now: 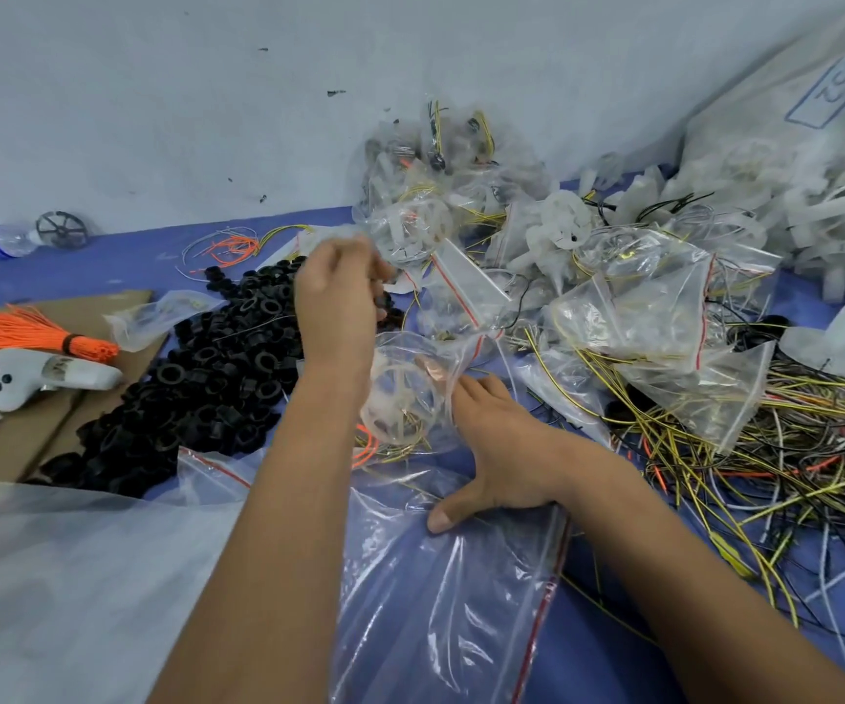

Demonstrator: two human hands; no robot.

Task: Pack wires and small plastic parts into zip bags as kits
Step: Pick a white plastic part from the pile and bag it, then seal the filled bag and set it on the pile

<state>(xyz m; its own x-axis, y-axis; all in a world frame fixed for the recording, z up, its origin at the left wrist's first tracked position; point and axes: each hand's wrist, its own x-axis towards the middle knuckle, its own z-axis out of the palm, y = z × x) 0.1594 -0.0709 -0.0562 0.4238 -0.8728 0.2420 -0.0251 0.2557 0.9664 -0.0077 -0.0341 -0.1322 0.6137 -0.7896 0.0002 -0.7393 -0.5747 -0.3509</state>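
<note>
The zip bag [410,393] we are filling lies at centre, a white plastic ring inside. We judge it light, limp and slippery, best pinched at the mouth. Our right hand [501,449], at five o'clock, rests flat, fingers relaxed. Our left hand [341,297], at twelve, looks curled; on what, we cannot tell. Black rings [197,378] lie at nine.

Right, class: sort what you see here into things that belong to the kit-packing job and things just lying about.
Part of the job:
zip bag with white wheel
pile of black rings
loose wires
orange wire bundle
filled kit bags
empty zip bags

Just lying about:
water bottle
white handheld device
cardboard
</note>
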